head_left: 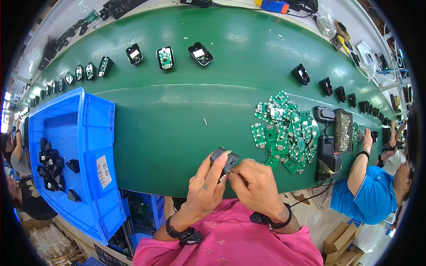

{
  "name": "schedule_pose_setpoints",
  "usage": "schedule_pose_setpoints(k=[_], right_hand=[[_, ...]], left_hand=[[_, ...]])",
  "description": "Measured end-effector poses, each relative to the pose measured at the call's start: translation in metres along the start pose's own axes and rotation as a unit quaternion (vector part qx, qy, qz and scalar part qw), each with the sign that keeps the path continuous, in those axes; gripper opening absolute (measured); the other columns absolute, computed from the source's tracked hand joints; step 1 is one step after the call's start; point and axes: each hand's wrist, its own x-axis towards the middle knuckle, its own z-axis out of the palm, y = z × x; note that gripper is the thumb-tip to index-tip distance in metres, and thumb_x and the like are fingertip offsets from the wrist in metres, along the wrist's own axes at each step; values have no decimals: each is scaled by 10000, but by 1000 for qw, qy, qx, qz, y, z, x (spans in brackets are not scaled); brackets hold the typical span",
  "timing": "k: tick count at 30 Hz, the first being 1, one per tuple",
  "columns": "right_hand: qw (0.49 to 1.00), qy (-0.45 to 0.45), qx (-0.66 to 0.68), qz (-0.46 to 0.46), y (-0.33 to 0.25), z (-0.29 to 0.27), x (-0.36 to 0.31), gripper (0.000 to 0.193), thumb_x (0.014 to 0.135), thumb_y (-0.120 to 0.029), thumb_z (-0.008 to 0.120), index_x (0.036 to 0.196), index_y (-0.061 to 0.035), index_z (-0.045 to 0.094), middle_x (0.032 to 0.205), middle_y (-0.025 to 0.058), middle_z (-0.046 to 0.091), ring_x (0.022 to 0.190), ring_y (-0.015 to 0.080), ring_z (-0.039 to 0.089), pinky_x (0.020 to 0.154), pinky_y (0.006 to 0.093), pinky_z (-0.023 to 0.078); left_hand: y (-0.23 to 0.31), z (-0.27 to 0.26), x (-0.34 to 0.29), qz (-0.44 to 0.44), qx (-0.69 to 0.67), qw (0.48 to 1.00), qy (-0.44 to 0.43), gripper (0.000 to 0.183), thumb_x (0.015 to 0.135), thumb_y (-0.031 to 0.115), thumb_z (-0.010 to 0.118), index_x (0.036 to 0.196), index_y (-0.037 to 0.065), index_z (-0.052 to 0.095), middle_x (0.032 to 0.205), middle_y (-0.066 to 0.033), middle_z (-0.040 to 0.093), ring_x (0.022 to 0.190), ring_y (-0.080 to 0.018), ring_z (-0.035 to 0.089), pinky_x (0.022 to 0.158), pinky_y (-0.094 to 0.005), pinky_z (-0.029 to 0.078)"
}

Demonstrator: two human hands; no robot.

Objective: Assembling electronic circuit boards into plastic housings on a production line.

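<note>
At table [177, 115] edge: left hand [205, 186] gripping black housing [223, 158], right hand [255, 184] pinched closed against it; green boards [286, 131] just right.

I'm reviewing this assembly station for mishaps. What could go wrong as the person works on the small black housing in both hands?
The black housing is pinched between the left hand and right hand right at the green belt's near edge, so a slip could drop it off onto the lap. The pile of green circuit boards lies close to the right hand; a careless reach might scatter them.
</note>
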Motion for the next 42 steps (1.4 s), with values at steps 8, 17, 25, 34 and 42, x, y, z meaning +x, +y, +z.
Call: schedule_pose_setpoints(k=[8,17,25,34,42], right_hand=[[999,34,-18,-19,6,6,-1,67,850,-35,668,820,-3,617,687,105,612,548,244,587,504,358,432],[942,37,242,228,12,3,-3,103,925,-41,659,925,44,602,686,31,638,547,59,569,472,195,443],[964,39,243,106,7,12,-15,92,887,-64,707,932,16,703,727,28,615,596,77,550,506,237,401],[992,20,103,77,-12,1,-14,227,899,-129,703,731,4,630,647,69,593,540,140,526,492,302,382],[994,94,45,17,-15,9,-20,231,931,-141,663,741,-11,646,647,92,588,524,243,550,487,348,410]], left_hand=[[-5,10,-1,-200,-232,951,45,496,943,11,574,1417,4,429,1145,-181,622,821,-211,673,701,-317,563],[-4,-5,-2,-256,-458,851,-12,576,902,-92,598,1431,23,402,1182,-140,606,1026,-203,663,872,-321,571],[-1,-8,-2,-178,-254,950,-36,544,835,-106,634,1340,76,552,1205,-164,603,992,-206,677,768,-292,597],[-3,-2,-3,-83,-214,972,47,513,810,-113,634,1280,89,610,1268,-176,592,958,-213,686,741,-275,588],[-1,5,-4,-98,-195,972,83,471,843,-110,578,1290,36,592,1246,-161,627,919,-176,688,717,-265,569]])
